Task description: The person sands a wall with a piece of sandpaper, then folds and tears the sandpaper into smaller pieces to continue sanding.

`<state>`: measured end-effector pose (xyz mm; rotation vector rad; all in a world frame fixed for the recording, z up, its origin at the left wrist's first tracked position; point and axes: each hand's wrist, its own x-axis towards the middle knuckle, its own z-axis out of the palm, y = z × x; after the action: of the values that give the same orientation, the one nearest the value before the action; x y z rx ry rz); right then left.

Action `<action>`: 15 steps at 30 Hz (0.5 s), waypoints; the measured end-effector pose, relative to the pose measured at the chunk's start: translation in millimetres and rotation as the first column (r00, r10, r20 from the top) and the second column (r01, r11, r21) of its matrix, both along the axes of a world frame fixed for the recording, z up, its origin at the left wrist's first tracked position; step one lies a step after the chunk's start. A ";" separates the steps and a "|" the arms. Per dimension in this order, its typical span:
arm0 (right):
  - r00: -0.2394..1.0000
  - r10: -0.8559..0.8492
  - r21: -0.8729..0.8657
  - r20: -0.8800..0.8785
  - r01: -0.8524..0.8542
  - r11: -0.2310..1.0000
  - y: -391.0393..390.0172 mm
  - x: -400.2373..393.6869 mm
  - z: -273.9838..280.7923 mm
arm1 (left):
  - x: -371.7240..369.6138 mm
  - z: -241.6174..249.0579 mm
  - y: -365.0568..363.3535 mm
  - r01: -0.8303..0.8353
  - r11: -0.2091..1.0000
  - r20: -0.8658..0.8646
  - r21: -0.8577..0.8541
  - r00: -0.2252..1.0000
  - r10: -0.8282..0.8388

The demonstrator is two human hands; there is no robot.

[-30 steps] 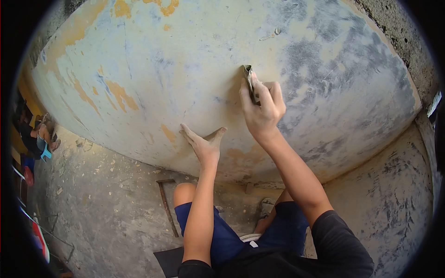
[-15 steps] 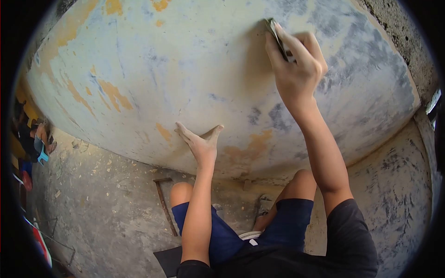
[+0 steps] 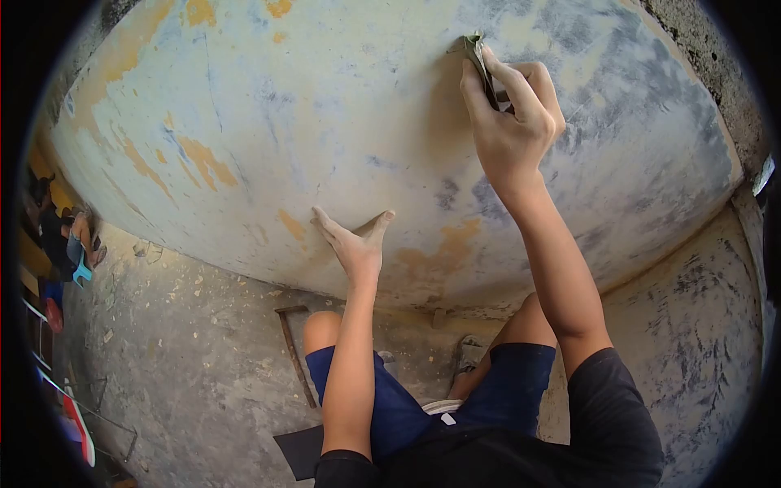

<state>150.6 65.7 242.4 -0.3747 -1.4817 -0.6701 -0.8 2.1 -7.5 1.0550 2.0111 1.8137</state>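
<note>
A large curved panel [image 3: 325, 122], pale grey-green with ochre and dark patches, rises in front of me. At its upper right, my right hand [image 3: 521, 114] is closed around a folded piece of sandpaper [image 3: 480, 69], which is pressed to the surface. The sandpaper looks dark with a greenish crumpled top end. Lower down, my left hand [image 3: 355, 244] lies against the panel with thumb and fingers spread apart and nothing in it. Pale dust coats the fingers of both hands.
On the concrete floor [image 3: 195, 350] lie a thin rusty L-shaped bar [image 3: 297, 362] and a dark flat sheet [image 3: 299, 452] by my left leg. Another person [image 3: 61, 232] sits on a blue stool [image 3: 82, 272] at far left. A rough wall [image 3: 706, 61] borders the panel's upper right.
My right hand has shifted slightly left across the panel with the sandpaper. My left hand stays spread in about the same place. The view has moved a little.
</note>
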 end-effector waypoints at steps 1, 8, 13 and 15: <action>1.000 -0.008 0.012 -0.001 0.008 1.000 0.6 -0.9 -1.7 | 0.5 2.1 -1.0 0.005 1.000 0.011 -0.001 1.000 -0.005; 0.965 -0.085 -0.105 0.249 0.114 0.988 -18.3 45.5 -133.9 | 0.4 5.9 -4.5 -0.039 0.999 0.069 0.025 0.997 0.037; 0.938 -0.017 -0.217 0.345 0.097 0.971 -36.6 69.1 -213.0 | 10.4 8.9 -16.8 -0.077 0.993 0.107 0.092 0.992 0.067; 0.925 0.008 -0.415 0.380 0.163 0.895 -52.9 76.9 -232.4 | 7.9 9.1 -21.3 -0.050 0.991 0.121 0.122 0.992 0.035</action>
<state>227.5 12.8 10.0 -0.6886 -2.0013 -0.4776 7.1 -19.2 1.6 0.9195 1.8874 1.9966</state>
